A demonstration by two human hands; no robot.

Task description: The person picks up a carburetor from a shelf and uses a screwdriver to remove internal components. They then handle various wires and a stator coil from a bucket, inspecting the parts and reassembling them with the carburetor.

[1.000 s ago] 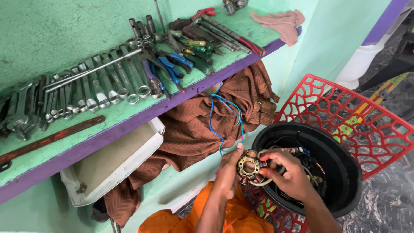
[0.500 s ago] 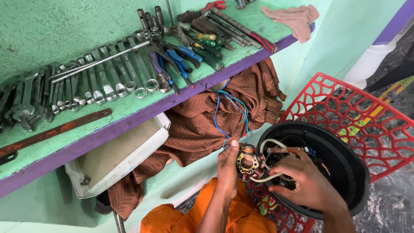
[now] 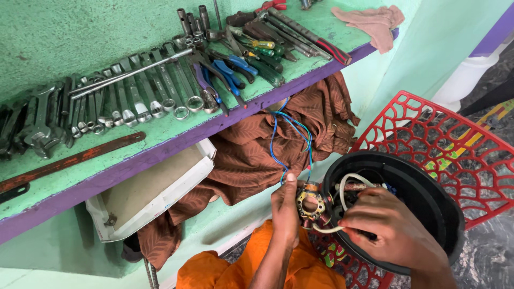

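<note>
Green shelf (image 3: 160, 134) w/ purple edge runs across top: spanners (image 3: 134, 96), pliers (image 3: 230, 72), screwdrivers, a rag (image 3: 375, 21). Brown cloth (image 3: 257, 155) hangs under it, white tray (image 3: 155, 187) beside that. Red chair (image 3: 428, 139) lower right carries a black housing (image 3: 428, 198).

Stator (image 3: 309, 206) sits at housing's left rim, just outside it, between both hands. Left hand (image 3: 285, 214) closed around its left side, thumb up by the blue wires (image 3: 292, 139). Right hand (image 3: 388, 230) is over the housing mouth, fingers pinched shut on a white wire (image 3: 342, 187) looping from stator into the housing.

Handling, my read: stator = steel core + copper windings, so dense for its size, rigid, not slippery. Windings and solder joints are the fragile bit; take it by the outer core edge, not the coils. Wires are soft and limp, carry no load, so don't lift by them.

Orientation: ring faces roughly up toward camera, bore axis approx vertical, tilted a bit. No real long axis, it's round. Blue wires lead up and away toward the shelf; white wire arcs right into housing.
</note>
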